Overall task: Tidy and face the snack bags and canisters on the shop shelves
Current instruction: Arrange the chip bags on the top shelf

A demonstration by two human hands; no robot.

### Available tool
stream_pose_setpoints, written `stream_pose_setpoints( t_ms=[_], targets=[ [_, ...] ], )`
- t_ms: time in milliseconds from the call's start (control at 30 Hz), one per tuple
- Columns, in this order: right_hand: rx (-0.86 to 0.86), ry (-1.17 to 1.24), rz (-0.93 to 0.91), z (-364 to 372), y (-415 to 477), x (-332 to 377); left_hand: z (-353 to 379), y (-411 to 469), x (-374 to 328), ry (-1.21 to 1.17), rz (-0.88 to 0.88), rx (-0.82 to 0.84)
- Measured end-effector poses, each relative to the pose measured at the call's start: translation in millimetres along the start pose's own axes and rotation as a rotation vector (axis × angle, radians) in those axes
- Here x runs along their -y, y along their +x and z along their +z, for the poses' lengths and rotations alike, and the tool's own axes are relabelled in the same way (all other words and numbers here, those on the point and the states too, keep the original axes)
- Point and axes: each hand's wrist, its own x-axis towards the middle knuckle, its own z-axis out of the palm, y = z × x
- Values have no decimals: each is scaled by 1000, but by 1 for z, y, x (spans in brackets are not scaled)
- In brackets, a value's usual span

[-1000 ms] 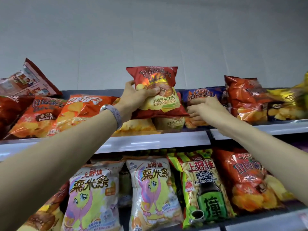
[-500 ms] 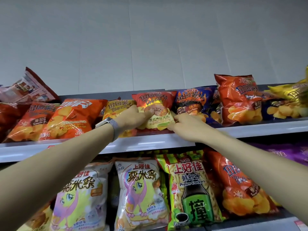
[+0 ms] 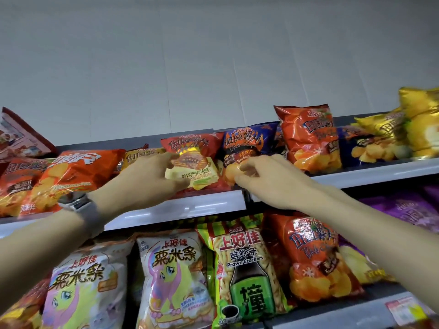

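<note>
Red foil crisp bag (image 3: 193,160) printed with a grilled-steak picture sits at the middle of the white-edged top shelf (image 3: 190,208), between a person's two raised hands. The left hand (image 3: 147,178), with a grey watch (image 3: 80,206) on its wrist, grips the bag's left edge. Its fingers lie over the printed front and its thumb curls under the lower corner. The bag lies directly to the right of that hand and in contact with it, so the left hand is the nearer one and looks the likelier to steer the bag.

The right hand (image 3: 268,179) is just beside the red bag's right edge but works on the neighbour. Its curled fingers pinch the lower left corner of a dark blue barbecue crisp bag (image 3: 249,144), which touches the red one.

The red bag leans back, with its bottom seam at the shelf lip and its top seam pointing up and away toward the pale wall. Its long axis runs front to back, close to square with the shelf edge, and its lettering reads upright toward the aisle. By that showing the bag appears nearly faced, and any coming move would be a small push or pull along that axis.

A yellow crisp bag (image 3: 140,154) is half hidden behind the left hand. An orange crisp bag (image 3: 308,138) stands taller just right of the blue one.
</note>
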Motion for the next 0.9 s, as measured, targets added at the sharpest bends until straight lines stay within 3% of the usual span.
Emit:
stream_pose_setpoints(
  t_ms=[300, 567, 700, 900],
  targets=[
    [-172, -188, 33, -51, -56, -84, 35, -3, -109, -213, 99, -74],
    [-211, -297, 156, -67, -77, -155, 76, 27, -211, -295, 245, -76],
    [-263, -260, 232, -76, -83, -183, 100, 58, -231, -323, 271, -68],
    [-250, -235, 383, -75, -78, -215, 116, 97, -234, -382, 203, 76]
  ],
)
